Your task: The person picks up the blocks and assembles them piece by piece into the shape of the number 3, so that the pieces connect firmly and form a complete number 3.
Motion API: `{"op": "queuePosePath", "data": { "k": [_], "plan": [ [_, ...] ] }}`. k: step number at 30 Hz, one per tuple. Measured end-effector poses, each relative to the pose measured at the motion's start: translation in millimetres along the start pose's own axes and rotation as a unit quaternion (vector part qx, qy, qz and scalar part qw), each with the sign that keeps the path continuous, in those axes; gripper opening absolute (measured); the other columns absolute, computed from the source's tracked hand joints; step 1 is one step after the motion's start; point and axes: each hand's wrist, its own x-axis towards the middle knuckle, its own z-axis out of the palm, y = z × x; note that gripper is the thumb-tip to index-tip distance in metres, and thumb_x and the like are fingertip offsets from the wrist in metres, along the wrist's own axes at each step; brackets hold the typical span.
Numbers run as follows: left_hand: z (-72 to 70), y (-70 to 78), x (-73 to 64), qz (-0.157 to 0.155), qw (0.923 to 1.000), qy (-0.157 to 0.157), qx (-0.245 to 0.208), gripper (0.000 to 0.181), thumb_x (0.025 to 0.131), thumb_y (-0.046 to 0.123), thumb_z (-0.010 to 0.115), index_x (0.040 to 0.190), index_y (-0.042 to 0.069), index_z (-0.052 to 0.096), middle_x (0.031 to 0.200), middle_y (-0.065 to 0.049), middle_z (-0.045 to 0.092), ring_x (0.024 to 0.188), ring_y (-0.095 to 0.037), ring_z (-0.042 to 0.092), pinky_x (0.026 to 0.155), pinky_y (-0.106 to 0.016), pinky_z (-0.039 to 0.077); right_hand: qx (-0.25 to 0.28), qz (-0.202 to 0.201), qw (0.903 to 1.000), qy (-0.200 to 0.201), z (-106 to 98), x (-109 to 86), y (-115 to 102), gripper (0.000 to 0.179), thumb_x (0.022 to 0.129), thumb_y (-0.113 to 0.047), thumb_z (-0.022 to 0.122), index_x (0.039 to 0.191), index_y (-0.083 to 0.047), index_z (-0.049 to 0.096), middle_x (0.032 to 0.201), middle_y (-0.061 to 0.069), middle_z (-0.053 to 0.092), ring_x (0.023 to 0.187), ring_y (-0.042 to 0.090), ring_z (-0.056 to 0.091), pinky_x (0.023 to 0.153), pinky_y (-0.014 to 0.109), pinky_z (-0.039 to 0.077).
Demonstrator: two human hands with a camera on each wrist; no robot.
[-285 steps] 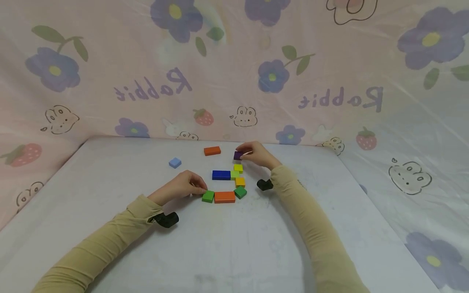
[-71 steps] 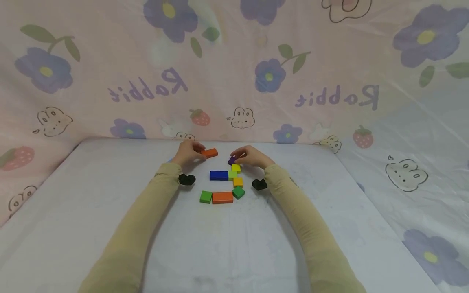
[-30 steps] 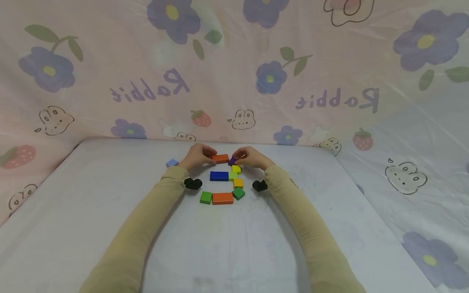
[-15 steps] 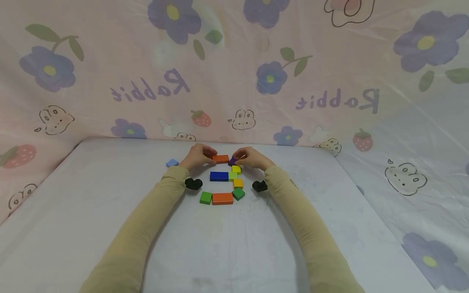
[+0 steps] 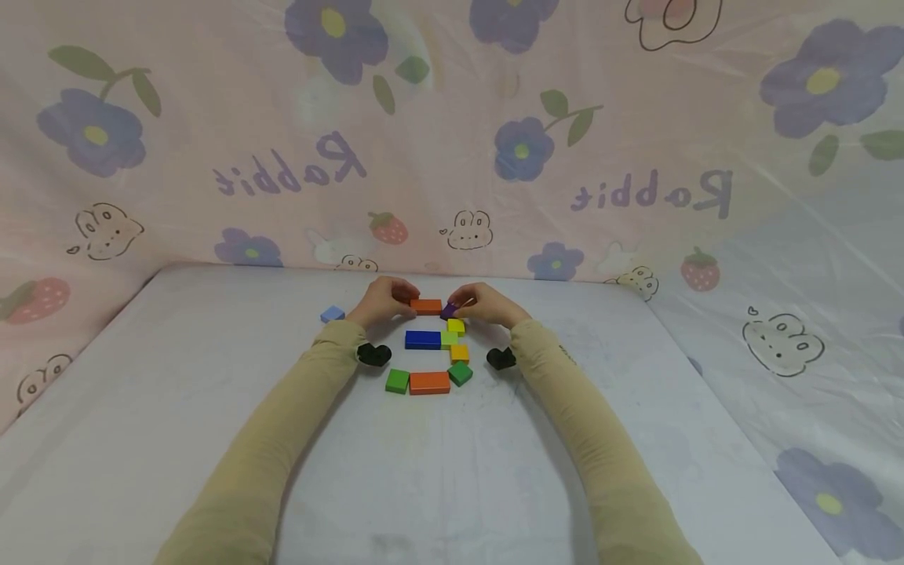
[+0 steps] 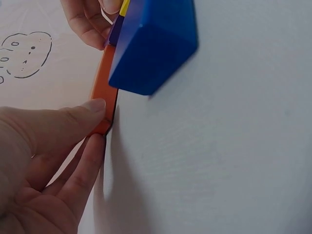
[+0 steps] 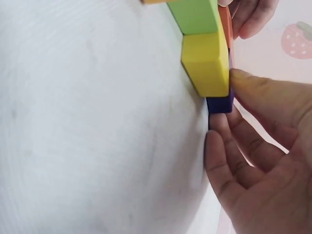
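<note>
My left hand [image 5: 384,302] pinches the left end of an orange rectangular block [image 5: 427,307] between thumb and fingers, at the far side of the table. In the left wrist view that block's other end meets a small purple block [image 6: 115,30]. My right hand [image 5: 487,304] holds the purple block between thumb and fingers, partly covering it in the head view. Just nearer sits a yellow block [image 7: 205,63]. A dark blue rectangular block [image 5: 422,340] touches a light green block [image 5: 449,340] below the yellow one.
Nearer are an amber block [image 5: 460,354], a dark green block [image 5: 461,373] set askew, a second orange block [image 5: 429,383] and a green block [image 5: 398,381]. A light blue block [image 5: 333,315] lies left of my left hand. Patterned cloth [image 5: 438,157] rises behind the table.
My left hand left the near green block, took the far orange block and slid it right against the purple one. My right hand brought the purple block slightly nearer. Little moved this last second.
</note>
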Motion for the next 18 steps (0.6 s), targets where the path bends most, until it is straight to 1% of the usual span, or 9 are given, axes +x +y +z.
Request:
{"op": "queuePosePath", "data": {
  "k": [7,18],
  "plan": [
    [-0.8,-1.3,-0.4,0.011,0.9999,0.001,0.011,0.038,0.08,0.001,0.075,0.117,0.004,0.065,0.112,-0.01,0.064,0.102,-0.025,0.056,0.094,-0.037,0.044,0.003,0.006,1.0,-0.002,0.3,0.4,0.3,0.028,0.092,-0.012,0.064,0.119,-0.008,0.062,0.113,0.009,0.061,0.102,0.024,0.056,0.093,0.035,0.045],
    [-0.1,-1.9,-0.1,0.0,1.0,0.003,0.0,0.036,0.082,0.0,0.073,0.117,0.006,0.065,0.112,-0.01,0.063,0.103,-0.025,0.056,0.095,-0.036,0.044,-0.002,-0.001,1.0,-0.006,-0.4,-0.8,-2.2,0.028,0.092,-0.012,0.064,0.12,-0.007,0.062,0.114,0.01,0.061,0.104,0.025,0.056,0.094,0.036,0.044]
  ]
}}
